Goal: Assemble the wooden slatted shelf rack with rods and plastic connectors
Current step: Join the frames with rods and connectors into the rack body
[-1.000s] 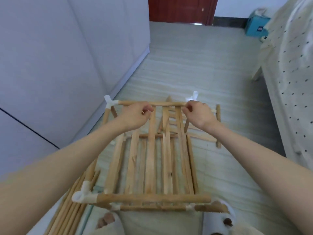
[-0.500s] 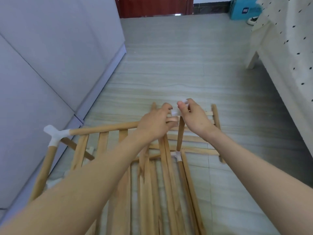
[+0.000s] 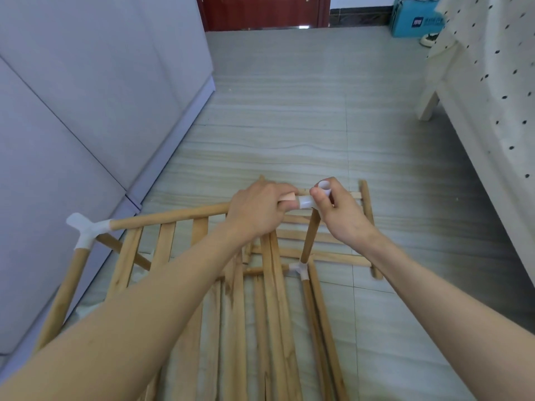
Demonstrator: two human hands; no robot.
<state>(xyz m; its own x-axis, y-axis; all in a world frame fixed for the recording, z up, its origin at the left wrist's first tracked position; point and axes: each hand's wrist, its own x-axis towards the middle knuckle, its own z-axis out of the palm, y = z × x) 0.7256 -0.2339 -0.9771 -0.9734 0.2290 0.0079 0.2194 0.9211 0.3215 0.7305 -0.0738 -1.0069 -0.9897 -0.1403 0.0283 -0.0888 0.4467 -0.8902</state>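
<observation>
The partly built wooden rack [image 3: 199, 273] stands on the floor in front of me. Its top rod [image 3: 170, 217] runs from a white corner connector [image 3: 85, 228] at the left toward the middle. My left hand [image 3: 256, 211] grips the rod's right end. My right hand [image 3: 337, 211] pinches a white plastic connector [image 3: 314, 198] right at that rod end; one open socket points up. A short upright rod [image 3: 309, 238] drops from this connector to a lower white connector [image 3: 299, 269].
A loose slatted panel [image 3: 341, 227] lies flat on the tiled floor behind the rack. Grey cabinets [image 3: 86, 111] line the left side. A bed with a dotted cover [image 3: 492, 96] stands at the right, a blue box [image 3: 417, 18] and a dark red door [image 3: 260, 10] lie beyond.
My hands moved together along the top rod toward its right end. The right hand now pinches the connector with its socket showing. The view tilted up and closer.
</observation>
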